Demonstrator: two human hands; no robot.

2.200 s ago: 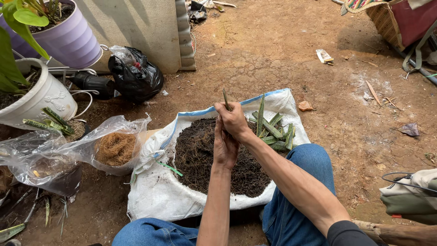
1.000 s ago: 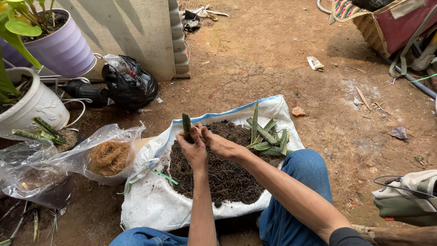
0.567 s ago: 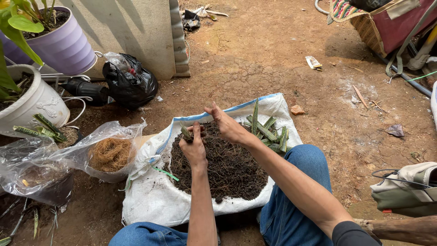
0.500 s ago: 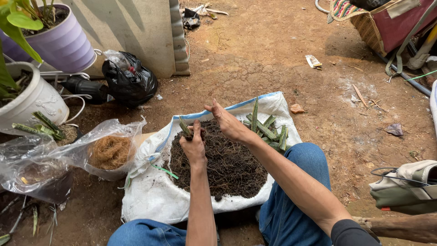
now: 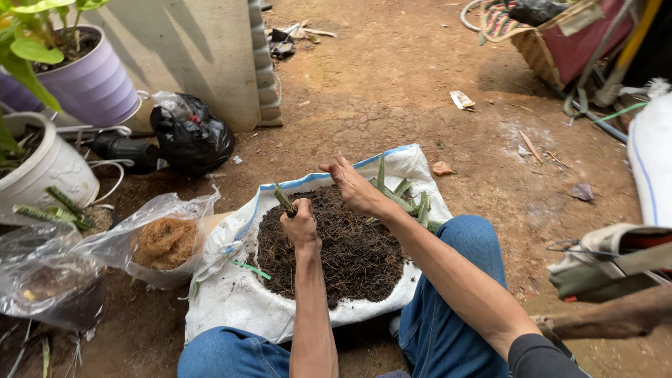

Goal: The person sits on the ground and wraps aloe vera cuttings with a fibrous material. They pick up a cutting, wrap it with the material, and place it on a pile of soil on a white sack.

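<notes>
the person sits on the dirt ground with a white sack (image 5: 231, 308) of dark soil mix (image 5: 336, 245) open between the knees. the left hand (image 5: 301, 224) is a fist, its fingers shut tight around a green plant cutting (image 5: 283, 199) that sticks up out of the top of the hand, just over the far left edge of the soil. the right hand (image 5: 353, 185) hangs over the far side of the soil with its fingers spread apart and nothing in it.

a bunch of green cuttings (image 5: 402, 196) lies on the far right edge of the sack, near the right hand. more cuttings (image 5: 52, 210) lie by the white pot (image 5: 49, 175) on the left.

it looks like the work has a long way to go: one cutting is in hand, and none seems to stand planted in the soil yet. a clear bag of brown fibre (image 5: 164, 241) sits just beside the sack.
</notes>
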